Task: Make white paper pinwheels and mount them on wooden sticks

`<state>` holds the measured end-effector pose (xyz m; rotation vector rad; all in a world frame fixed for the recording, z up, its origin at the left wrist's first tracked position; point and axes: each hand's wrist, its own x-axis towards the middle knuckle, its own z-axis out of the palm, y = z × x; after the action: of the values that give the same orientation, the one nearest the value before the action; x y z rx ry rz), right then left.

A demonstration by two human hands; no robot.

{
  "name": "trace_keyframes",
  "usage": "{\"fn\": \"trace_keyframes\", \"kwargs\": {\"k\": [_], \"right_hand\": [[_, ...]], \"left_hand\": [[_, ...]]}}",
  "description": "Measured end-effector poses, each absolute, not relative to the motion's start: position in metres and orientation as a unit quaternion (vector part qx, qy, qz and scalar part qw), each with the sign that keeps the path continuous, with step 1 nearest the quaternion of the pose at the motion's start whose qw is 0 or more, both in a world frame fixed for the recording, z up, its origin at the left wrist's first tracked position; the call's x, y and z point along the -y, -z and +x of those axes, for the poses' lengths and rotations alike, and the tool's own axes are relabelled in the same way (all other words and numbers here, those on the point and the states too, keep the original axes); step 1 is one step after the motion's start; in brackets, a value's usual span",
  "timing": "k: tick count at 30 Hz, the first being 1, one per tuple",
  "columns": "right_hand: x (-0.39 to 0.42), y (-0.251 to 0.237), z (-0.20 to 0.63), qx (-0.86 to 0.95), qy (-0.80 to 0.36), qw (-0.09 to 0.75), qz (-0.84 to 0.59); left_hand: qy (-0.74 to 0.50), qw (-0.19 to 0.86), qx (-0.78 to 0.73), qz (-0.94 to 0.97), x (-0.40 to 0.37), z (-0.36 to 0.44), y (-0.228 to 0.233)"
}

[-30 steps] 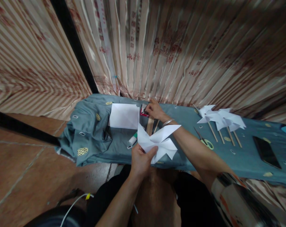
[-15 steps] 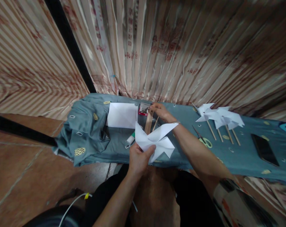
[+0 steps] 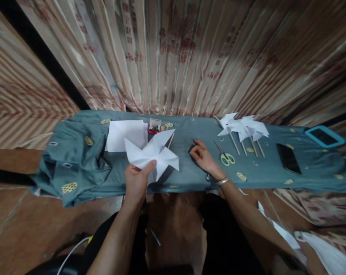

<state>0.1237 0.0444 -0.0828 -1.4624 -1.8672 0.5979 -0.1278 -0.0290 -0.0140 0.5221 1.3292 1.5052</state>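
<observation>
My left hand point(image 3: 138, 177) pinches a white paper pinwheel point(image 3: 158, 152) near its lower middle, thumb on top. The folded blades stand out around its centre, and no stick shows on it. My right hand point(image 3: 203, 157) is held low over the cloth to the right, fingers curled and thumb drawn in; anything between the fingertips is too small to make out. Behind the pinwheel are a small red box of pins point(image 3: 154, 126) and wooden sticks point(image 3: 171, 140), mostly hidden. Green-handled scissors point(image 3: 226, 157) lie right of my right hand.
A stack of white paper point(image 3: 124, 133) lies left on the cloth-covered table point(image 3: 187, 130). Several finished pinwheels on sticks point(image 3: 248, 128) rest at the back right. Beyond them are a black phone point(image 3: 288, 158) and a blue-framed device point(image 3: 324, 136). Paper scraps point(image 3: 284, 233) litter the floor.
My right hand has left the pin box and sticks and come right and nearer to me. The pinwheel in my left hand now faces up more openly. The view has shifted right.
</observation>
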Motion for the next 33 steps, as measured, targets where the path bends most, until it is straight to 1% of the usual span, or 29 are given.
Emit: {"fn": "trace_keyframes", "kwargs": {"k": [3, 9, 12, 19, 25, 27, 29, 31, 33], "right_hand": [[-0.037, 0.083, 0.127, 0.723, -0.2, 0.33, -0.573], [-0.02, 0.067, 0.131, 0.662, -0.166, 0.34, -0.647], [-0.016, 0.061, 0.125, 0.678, -0.135, 0.31, -0.653], [-0.022, 0.064, 0.108, 0.777, -0.068, 0.205, -0.591], [-0.017, 0.066, 0.107, 0.788, -0.04, 0.183, -0.586], [-0.015, 0.067, 0.107, 0.784, -0.051, 0.189, -0.589], [-0.015, 0.067, 0.107, 0.767, -0.078, 0.215, -0.6], [-0.014, 0.063, 0.11, 0.723, -0.127, 0.273, -0.621], [-0.012, 0.054, 0.114, 0.651, -0.2, 0.37, -0.632]], "left_hand": [[-0.633, 0.504, -0.547, 0.214, 0.027, -0.125, 0.014], [-0.63, 0.496, -0.56, 0.21, 0.023, -0.119, 0.016], [-0.626, 0.496, -0.558, 0.224, 0.022, -0.116, 0.018], [-0.601, 0.502, -0.57, 0.247, 0.021, -0.11, 0.02], [-0.596, 0.517, -0.561, 0.251, 0.021, -0.105, 0.022], [-0.59, 0.522, -0.559, 0.258, 0.021, -0.103, 0.023], [-0.588, 0.528, -0.554, 0.259, 0.021, -0.1, 0.024], [-0.588, 0.534, -0.55, 0.258, 0.02, -0.097, 0.024], [-0.588, 0.536, -0.547, 0.262, 0.019, -0.093, 0.024]]}}
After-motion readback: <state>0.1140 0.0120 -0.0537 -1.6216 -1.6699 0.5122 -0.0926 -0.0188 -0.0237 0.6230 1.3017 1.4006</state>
